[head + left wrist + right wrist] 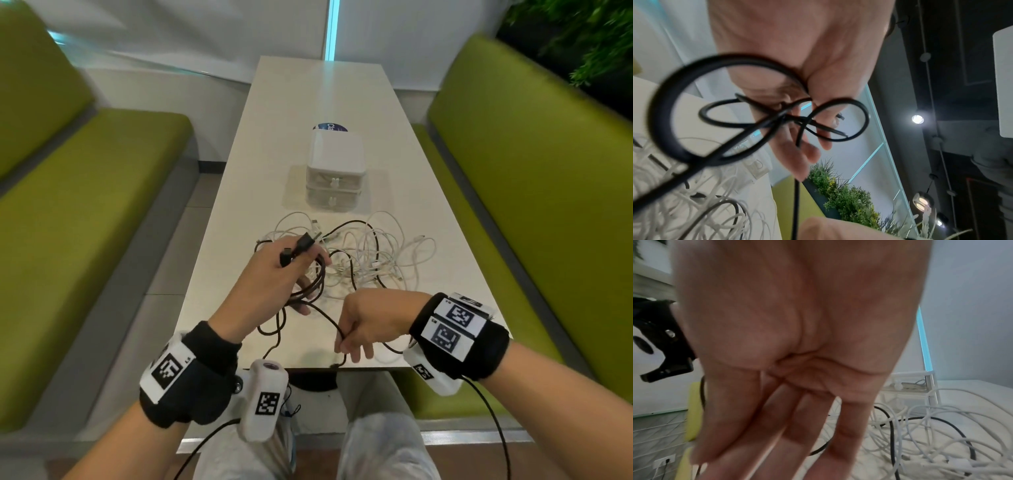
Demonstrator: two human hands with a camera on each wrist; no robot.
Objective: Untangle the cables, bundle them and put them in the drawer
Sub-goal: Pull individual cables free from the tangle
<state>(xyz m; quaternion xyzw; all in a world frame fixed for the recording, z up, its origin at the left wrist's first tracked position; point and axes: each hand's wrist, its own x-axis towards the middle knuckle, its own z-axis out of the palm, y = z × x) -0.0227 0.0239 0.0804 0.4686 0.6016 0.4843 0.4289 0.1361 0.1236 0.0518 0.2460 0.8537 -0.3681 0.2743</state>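
A black cable (pixel 310 291) is partly wound into loops in my left hand (pixel 277 277), which grips the coil above the table, both plug ends (pixel 301 245) sticking up past the fingers. The left wrist view shows those loops (pixel 663 104) crossing my curled left hand (pixel 807 68). My right hand (pixel 356 327) pinches the loose run of the same cable near the table's front edge. In the right wrist view my right hand (pixel 789 337) fills the frame, blurred. A tangle of white cables (pixel 373 257) lies behind both hands. The small white drawer unit (pixel 334 171) stands beyond, both drawers closed.
The white table (pixel 318 89) is long and narrow, with green benches on the left (pixel 85 205) and right (pixel 531 171). A round blue sticker (pixel 330 127) lies behind the drawer unit. The black cable weaves through the white tangle (pixel 931 434) on the tabletop.
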